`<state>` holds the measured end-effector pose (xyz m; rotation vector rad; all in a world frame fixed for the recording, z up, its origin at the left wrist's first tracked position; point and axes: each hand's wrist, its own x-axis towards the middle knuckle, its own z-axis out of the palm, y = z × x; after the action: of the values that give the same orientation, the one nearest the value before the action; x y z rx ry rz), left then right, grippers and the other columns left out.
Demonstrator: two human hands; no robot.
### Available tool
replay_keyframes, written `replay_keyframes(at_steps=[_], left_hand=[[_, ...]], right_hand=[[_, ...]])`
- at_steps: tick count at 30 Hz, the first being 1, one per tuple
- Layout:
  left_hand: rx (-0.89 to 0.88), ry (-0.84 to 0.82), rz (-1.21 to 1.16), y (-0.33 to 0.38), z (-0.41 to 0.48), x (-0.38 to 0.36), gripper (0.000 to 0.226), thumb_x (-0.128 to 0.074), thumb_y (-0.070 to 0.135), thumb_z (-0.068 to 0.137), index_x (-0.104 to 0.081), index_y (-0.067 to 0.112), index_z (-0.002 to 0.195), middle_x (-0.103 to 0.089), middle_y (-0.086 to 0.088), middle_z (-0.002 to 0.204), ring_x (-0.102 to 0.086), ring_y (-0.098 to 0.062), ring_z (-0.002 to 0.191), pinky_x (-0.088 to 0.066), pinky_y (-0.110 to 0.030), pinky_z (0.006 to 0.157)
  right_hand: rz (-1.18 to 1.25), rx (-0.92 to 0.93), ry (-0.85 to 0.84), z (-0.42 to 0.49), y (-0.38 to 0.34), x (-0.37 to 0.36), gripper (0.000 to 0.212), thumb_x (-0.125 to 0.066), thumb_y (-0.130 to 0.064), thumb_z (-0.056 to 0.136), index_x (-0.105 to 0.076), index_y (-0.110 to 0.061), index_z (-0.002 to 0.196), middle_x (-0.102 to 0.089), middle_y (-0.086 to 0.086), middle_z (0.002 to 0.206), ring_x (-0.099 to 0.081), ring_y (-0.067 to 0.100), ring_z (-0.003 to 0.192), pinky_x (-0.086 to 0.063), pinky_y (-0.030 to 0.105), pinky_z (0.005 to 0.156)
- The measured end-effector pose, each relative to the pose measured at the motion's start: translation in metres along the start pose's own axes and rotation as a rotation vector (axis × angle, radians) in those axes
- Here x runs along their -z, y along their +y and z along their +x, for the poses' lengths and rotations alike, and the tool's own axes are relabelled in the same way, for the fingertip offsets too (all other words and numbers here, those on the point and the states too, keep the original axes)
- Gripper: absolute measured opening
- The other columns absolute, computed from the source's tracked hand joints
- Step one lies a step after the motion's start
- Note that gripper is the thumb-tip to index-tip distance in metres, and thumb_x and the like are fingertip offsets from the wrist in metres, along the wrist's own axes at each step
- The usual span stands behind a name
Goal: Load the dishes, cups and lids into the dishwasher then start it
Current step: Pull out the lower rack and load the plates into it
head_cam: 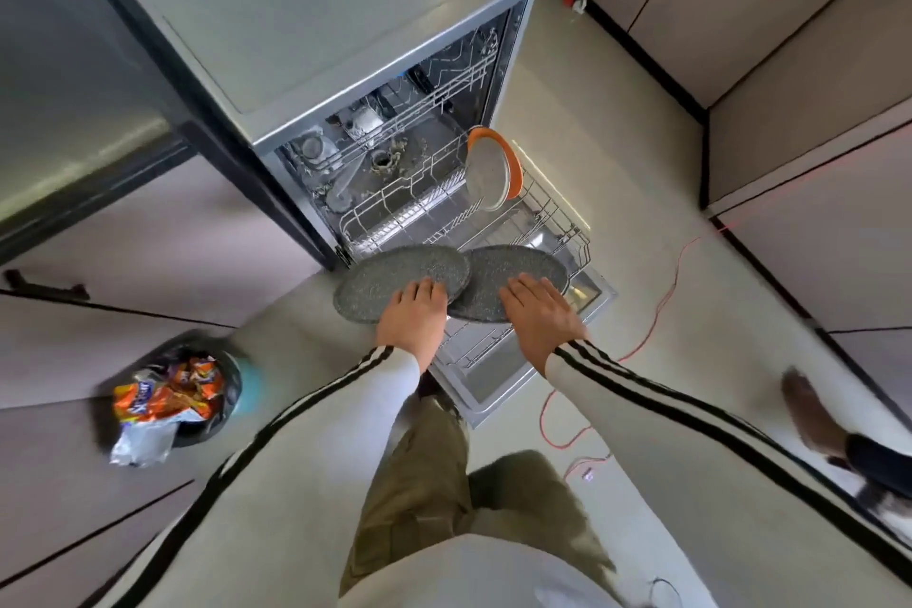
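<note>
The person stands over the silver freestanding dishwasher (345, 15), whose door (474, 385) is folded down flat with the lower white wire rack (557, 212) pulled out over it. The left hand (412, 316) grips the near rim of a grey speckled round plate (390, 277), fingers lying across its top. The right hand (540, 311) holds a second grey speckled round plate (513, 264) the same way. The thumbs are hidden beneath, so I cannot tell how they sit. The two hands are apart, side by side, and the plates are held nearly flat above the near end of the rack, the left one overlapping the other's edge where they meet. At the far right of the rack an orange-rimmed pale round plate (486, 173) stands on edge between the tines. Further in, the upper wire rack (444, 84) carries a few small items too blurred to name. On the floor to the left sits a dark round bin (232, 375) heaped with orange snack wrappers (163, 395). A thin red cable (656, 311) trails across the floor on the right, near another person's brown shoe (809, 415).
</note>
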<state>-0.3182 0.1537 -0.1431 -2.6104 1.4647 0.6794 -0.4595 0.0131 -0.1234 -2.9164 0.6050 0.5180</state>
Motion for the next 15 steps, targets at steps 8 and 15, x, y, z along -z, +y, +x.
replay_keyframes(at_steps=[8,15], left_hand=[[0.187,-0.019,-0.167,0.023,0.091,0.030,0.051,-0.047,0.004,0.096,-0.033,0.005,0.145,-0.041,-0.014,0.150,-0.041,-0.028,0.137,-0.038,-0.038,0.111],[0.707,-0.003,-0.500,0.024,0.172,0.008,0.042,-0.059,0.010,0.093,-0.047,0.017,0.132,-0.061,-0.008,0.108,-0.061,-0.028,0.096,-0.046,-0.034,0.074]], right_hand=[[0.059,-0.032,-0.106,0.083,0.076,0.018,0.053,-0.041,-0.005,0.098,-0.035,-0.014,0.149,-0.037,0.007,0.155,-0.029,0.025,0.145,-0.020,0.038,0.121],[0.277,-0.164,-0.212,0.200,0.134,-0.003,0.028,-0.039,-0.015,0.101,-0.048,-0.020,0.127,-0.062,0.013,0.113,-0.063,0.034,0.097,-0.052,0.038,0.079]])
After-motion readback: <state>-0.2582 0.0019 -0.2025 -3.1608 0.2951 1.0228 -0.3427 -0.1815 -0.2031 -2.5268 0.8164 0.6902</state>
